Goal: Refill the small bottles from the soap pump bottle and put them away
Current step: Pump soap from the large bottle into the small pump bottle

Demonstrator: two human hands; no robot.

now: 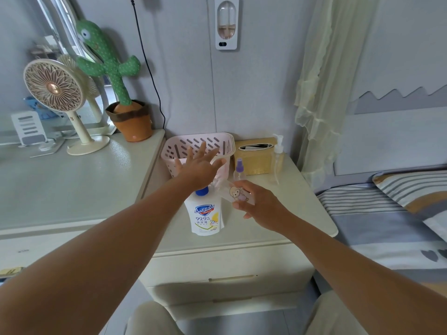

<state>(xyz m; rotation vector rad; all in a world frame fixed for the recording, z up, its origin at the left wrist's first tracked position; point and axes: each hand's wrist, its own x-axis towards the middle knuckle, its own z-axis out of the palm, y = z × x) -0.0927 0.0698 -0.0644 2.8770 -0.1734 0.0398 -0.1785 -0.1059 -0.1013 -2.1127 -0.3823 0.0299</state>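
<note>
Soap pump bottle [205, 213] sitting under left hand [200, 168], fingers spread wide open, right hand [261, 207] gripping tilted small bottle [238, 194] beside it

Pale grey walls [254, 81], a cream nightstand [302, 201], sheer curtain [321, 93], and a striped bed [375, 213].

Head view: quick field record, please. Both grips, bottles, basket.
left grip: open, fingers spread, over the soap bottle top; contact unclear
right grip: holds small sticker bottle, tilted
soap bottle: upright on nightstand, blue top
pink basket: behind soap bottle
purple-capped spray bottle: upright, left of tissue box
clear pump bottle: upright, by tissue box
</note>
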